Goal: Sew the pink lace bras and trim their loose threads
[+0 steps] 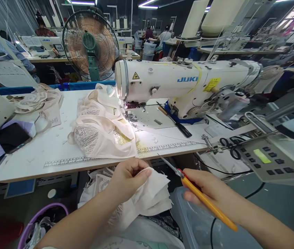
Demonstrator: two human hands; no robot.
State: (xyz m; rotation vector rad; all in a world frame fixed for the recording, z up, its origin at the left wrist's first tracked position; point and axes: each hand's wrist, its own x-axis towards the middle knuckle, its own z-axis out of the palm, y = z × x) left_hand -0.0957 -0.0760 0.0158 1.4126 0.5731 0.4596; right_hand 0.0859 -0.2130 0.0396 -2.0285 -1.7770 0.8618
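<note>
My left hand (130,180) pinches the top edge of a cream fabric piece (152,197) at the front edge of the table. Layered cream pieces with lace hang below it, over my lap. My right hand (206,188) grips orange-handled scissors (205,200), whose narrow blades point up and left toward the fabric without touching it. On the table a cream lace bra (102,135) lies left of the lit needle area of the sewing machine (157,79). My forearm covers part of the hanging pieces.
A screwdriver (179,126) rests beside the machine bed. At the left are a phone (13,136) and another heap of cream garments (45,102). A fan (91,45) stands behind. Below are a purple-rimmed bin (42,211) and a clear plastic tub (188,214); a control box (274,159) juts at right.
</note>
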